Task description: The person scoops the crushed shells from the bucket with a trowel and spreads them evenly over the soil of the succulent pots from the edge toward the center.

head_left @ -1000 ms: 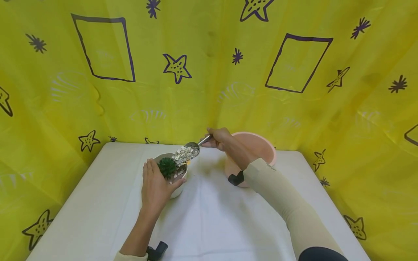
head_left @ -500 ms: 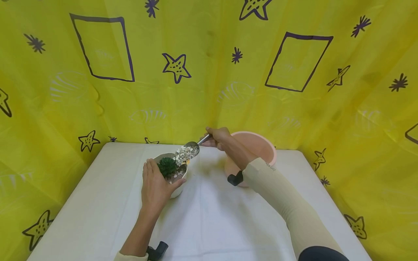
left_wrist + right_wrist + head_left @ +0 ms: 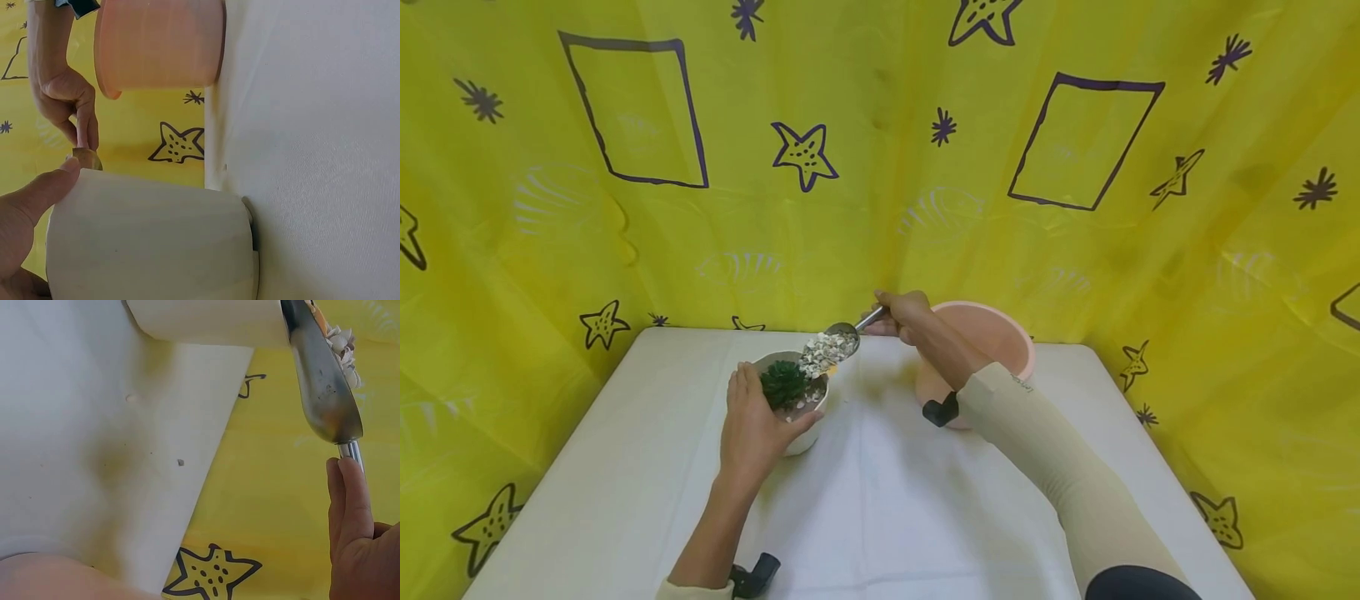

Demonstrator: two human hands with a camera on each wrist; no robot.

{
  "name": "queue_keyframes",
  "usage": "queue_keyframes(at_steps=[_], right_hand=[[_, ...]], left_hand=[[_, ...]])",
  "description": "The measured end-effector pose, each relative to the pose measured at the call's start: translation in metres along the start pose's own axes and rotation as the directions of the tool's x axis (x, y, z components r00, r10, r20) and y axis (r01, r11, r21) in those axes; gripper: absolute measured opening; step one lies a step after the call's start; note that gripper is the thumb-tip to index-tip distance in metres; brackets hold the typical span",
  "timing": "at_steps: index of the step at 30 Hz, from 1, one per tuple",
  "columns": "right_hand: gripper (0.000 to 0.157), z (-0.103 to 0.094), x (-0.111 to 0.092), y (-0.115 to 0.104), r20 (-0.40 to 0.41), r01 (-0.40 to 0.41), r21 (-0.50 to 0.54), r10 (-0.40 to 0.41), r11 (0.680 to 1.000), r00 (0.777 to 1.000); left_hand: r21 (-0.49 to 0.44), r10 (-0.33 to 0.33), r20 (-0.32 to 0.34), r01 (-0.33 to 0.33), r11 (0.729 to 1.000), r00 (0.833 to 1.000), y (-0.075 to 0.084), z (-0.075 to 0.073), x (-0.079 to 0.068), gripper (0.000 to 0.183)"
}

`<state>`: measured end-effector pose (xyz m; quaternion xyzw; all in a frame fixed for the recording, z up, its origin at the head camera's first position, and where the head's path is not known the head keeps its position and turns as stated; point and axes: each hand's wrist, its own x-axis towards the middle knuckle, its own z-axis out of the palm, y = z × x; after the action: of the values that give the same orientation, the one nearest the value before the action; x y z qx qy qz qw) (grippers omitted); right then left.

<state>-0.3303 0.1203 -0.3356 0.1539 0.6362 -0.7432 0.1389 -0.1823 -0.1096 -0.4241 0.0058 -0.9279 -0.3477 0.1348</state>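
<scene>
A white pot (image 3: 150, 237) stands left of the table's middle with a dark green rosette plant (image 3: 783, 383) in it. My left hand (image 3: 752, 429) grips the pot by its upper side, thumb at the near right rim, fingers on the left. Pale pebbles lie on the soil beside the plant. In my right hand (image 3: 906, 318) is a metal scoop (image 3: 325, 381), held by its handle, its mouth right at the pot's far right rim. White pebbles (image 3: 826, 353) heap in the scoop. The left wrist view hides the pot's inside.
A larger pink pot (image 3: 1018, 346) stands to the right, partly behind my right forearm. The white-covered table (image 3: 880, 517) ends at a yellow curtain (image 3: 865, 208) with drawn stars. A small grey chip (image 3: 180, 462) lies on the table between the pots.
The white pot and my left hand have shifted slightly left. The scoop and its pebbles sit a touch further right of the plant; both holds are the same.
</scene>
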Motion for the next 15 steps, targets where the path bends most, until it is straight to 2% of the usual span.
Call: queue_keyframes(at_steps=[7, 15], right_hand=[[0.031, 0.000, 0.000, 0.000, -0.020, 0.003, 0.005, -0.003, 1.000, 1.000], [0.029, 0.001, 0.001, 0.000, -0.021, 0.023, 0.015, -0.023, 1.000, 1.000]], left_hand=[[-0.024, 0.016, 0.036, -0.015, 1.000, 0.999, -0.006, -0.004, 0.003, 0.132], [-0.027, 0.054, 0.066, -0.052, 0.998, 0.996, -0.014, -0.008, 0.007, 0.129]])
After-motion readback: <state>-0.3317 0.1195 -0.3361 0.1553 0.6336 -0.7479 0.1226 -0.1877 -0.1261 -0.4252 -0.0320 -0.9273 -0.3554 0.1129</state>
